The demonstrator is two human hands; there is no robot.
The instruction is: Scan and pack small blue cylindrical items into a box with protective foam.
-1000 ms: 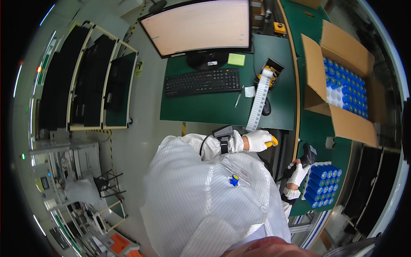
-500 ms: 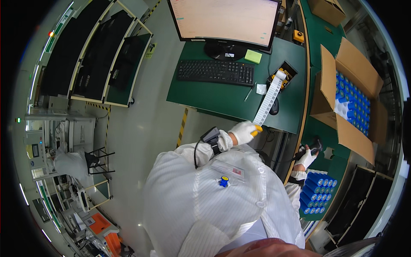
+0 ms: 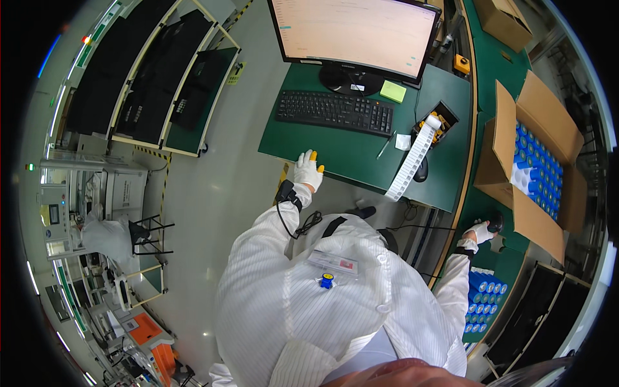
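My left hand [image 3: 308, 171], in a white glove with yellow fingertip covers, is at the front left edge of the green desk [image 3: 348, 155]. Its fingers are spread and it holds nothing. Off to the right, my right hand [image 3: 478, 231] is closed round a black handheld scanner [image 3: 495, 222] with a cable, above the green bench. Several blue cylindrical cells [image 3: 485, 297] stand in rows beside my right forearm. A long strip of white printed labels [image 3: 412, 160] runs from its roll to the desk's front edge, right of my left hand.
On the desk are a monitor [image 3: 354, 32], a keyboard [image 3: 335, 111], a pen [image 3: 386, 145], a yellow-green note pad [image 3: 393, 91] and a black mouse [image 3: 421, 170]. An open cardboard box [image 3: 506, 142] of blue cells stands at right. A shelf rack [image 3: 155, 84] is at left.
My left hand has left the end of the label strip and moved left to the desk edge. My right hand and the scanner have shifted slightly right.
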